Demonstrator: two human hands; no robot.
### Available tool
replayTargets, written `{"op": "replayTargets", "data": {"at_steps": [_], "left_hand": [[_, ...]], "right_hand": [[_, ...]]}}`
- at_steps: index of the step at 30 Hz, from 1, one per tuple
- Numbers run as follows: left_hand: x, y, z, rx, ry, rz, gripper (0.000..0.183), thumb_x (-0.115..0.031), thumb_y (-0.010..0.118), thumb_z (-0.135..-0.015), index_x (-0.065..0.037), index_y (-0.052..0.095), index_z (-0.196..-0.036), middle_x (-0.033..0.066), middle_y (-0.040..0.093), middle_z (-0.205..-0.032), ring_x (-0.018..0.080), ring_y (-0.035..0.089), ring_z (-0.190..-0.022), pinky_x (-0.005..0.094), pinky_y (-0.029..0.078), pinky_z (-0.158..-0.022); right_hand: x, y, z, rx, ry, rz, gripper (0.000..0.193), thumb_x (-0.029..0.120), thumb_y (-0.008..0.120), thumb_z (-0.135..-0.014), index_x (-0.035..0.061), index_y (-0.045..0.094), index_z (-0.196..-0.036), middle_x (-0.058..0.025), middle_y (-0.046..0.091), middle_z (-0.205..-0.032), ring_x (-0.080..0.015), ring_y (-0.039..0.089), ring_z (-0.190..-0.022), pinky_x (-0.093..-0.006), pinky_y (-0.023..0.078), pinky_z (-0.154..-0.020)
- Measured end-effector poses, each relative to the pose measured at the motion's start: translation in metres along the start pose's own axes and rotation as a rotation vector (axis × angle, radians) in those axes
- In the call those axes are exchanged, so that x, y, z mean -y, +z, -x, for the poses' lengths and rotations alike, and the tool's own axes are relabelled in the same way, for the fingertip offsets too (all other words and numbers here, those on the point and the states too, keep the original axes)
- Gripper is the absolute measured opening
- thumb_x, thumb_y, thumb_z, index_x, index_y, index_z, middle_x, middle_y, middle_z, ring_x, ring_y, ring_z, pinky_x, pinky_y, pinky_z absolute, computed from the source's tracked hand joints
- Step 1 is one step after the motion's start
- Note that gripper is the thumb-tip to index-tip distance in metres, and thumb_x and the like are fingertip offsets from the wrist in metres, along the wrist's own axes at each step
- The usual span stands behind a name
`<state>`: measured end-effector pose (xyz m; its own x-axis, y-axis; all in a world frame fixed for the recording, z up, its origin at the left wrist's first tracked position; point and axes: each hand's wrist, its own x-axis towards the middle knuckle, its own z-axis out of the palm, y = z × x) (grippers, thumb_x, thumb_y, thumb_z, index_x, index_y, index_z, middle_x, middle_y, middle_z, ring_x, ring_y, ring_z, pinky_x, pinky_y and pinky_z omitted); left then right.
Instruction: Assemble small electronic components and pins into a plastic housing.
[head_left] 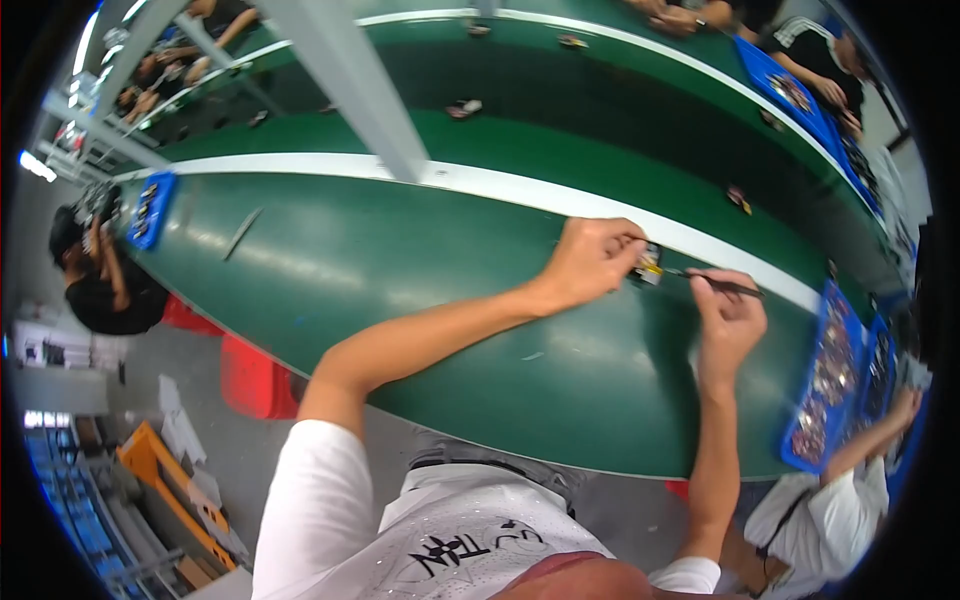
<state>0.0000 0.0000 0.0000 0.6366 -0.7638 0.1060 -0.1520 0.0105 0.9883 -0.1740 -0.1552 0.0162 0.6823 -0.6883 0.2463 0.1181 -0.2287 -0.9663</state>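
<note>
A small black part with white and yellow areas [651,264] rests at the far side of the green table [460,260], near its white edge strip. My left hand [595,262] is closed in a pinch at the part's left edge, its fingertips holding it. In my right hand [730,318], just to the right, is a slim dark tool with a thin tip [735,287]. That tip points left and reaches the part or stops just short of it; I cannot tell which. The tool's exact kind is too small to make out.
A blue tray of small parts [828,385] stands at the right, and another blue tray [151,210] at the far left. A thin grey strip [242,234] lies on the table's left. Beyond the white strip runs a belt [600,130] with scattered parts. Other people sit around.
</note>
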Motion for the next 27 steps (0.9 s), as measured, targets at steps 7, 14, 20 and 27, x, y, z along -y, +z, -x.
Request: {"op": "replayTargets", "data": {"at_steps": [7, 14, 20, 27], "left_hand": [[0.008, 0.016, -0.027, 0.005, 0.105, 0.034, 0.015, -0.002, 0.068, -0.095, 0.007, 0.072, -0.106, 0.0095, 0.073, -0.081, 0.0089, 0.063, -0.056, 0.0236, 0.05, -0.049], [0.002, 0.016, -0.027, 0.01, 0.067, -0.001, 0.017, -0.007, 0.067, -0.098, 0.005, 0.072, -0.109, 0.0098, 0.074, -0.082, 0.0092, 0.064, -0.057, 0.0226, 0.047, -0.043], [0.0, 0.017, -0.025, 0.047, 0.047, 0.066, 0.017, -0.005, 0.067, -0.097, 0.007, 0.07, -0.109, 0.0119, 0.074, -0.086, 0.0112, 0.067, -0.059, 0.0239, 0.052, -0.046], [-0.001, 0.017, -0.022, 0.07, 0.055, 0.077, 0.018, -0.003, 0.066, -0.097, 0.007, 0.068, -0.112, 0.0137, 0.074, -0.091, 0.0129, 0.068, -0.062, 0.0246, 0.054, -0.047]], "right_hand": [[0.0, 0.01, -0.018, -0.015, -0.085, 0.023, 0.016, -0.003, 0.077, -0.086, -0.0019, 0.066, -0.097, -0.0106, 0.076, -0.095, 0.0, 0.048, -0.062, -0.0161, 0.037, -0.056], [-0.001, 0.011, -0.017, -0.013, -0.116, 0.118, 0.014, -0.004, 0.078, -0.084, -0.0024, 0.068, -0.094, -0.0074, 0.077, -0.089, 0.0012, 0.042, -0.053, -0.0174, 0.034, -0.051], [-0.001, 0.017, -0.014, -0.04, -0.135, 0.197, 0.014, -0.001, 0.081, -0.083, -0.0032, 0.072, -0.093, -0.001, 0.071, -0.078, 0.0008, 0.041, -0.05, -0.0187, 0.031, -0.048], [-0.004, 0.019, -0.013, -0.066, -0.104, 0.237, 0.016, 0.002, 0.083, -0.082, -0.0027, 0.073, -0.094, 0.0019, 0.066, -0.07, 0.0009, 0.04, -0.05, -0.019, 0.028, -0.046]]}}
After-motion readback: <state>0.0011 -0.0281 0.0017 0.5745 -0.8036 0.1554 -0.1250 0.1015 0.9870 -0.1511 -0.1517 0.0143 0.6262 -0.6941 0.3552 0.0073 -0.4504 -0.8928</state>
